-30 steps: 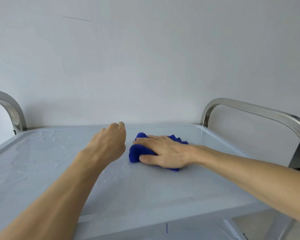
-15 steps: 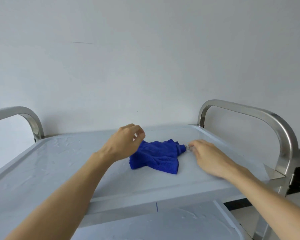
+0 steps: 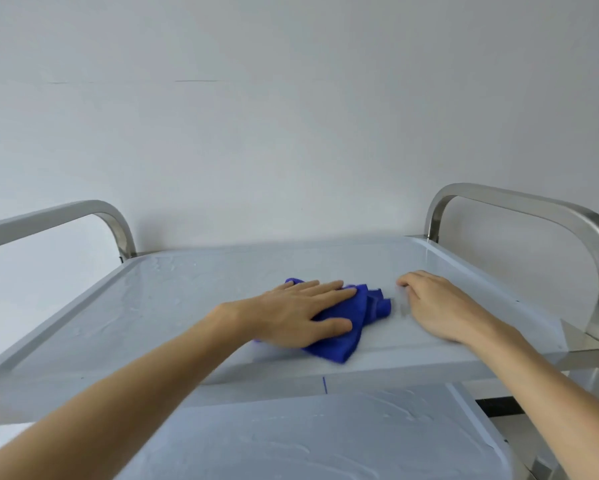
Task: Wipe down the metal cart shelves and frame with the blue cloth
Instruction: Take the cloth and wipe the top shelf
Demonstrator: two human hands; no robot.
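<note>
- Left hand lies flat on the blue cloth, fingers straight and pressing it down onto the top shelf. It's pushing, not gripping.
- Right hand sits just beside the cloth at its 3 o'clock, resting on the shelf with the fingers loosely curled. It holds nothing and isn't touching the cloth as far as I can see.
- Cloth is bunched up about the middle of the top shelf, a bit toward the near edge, with one corner sticking out at 5 o'clock from under the palm.
- Progress, my guess: early-ish. The top shelf has wet smears and droplets all over, mostly out at 9 to 11 o'clock, so it probably needs more passes.
- Lower shelf down at 6 o'clock looks streaky too, can't tell if that's been wiped or not.
- Frame handles at both ends look untouched for now; nothing is near them, so those are left to do.
</note>
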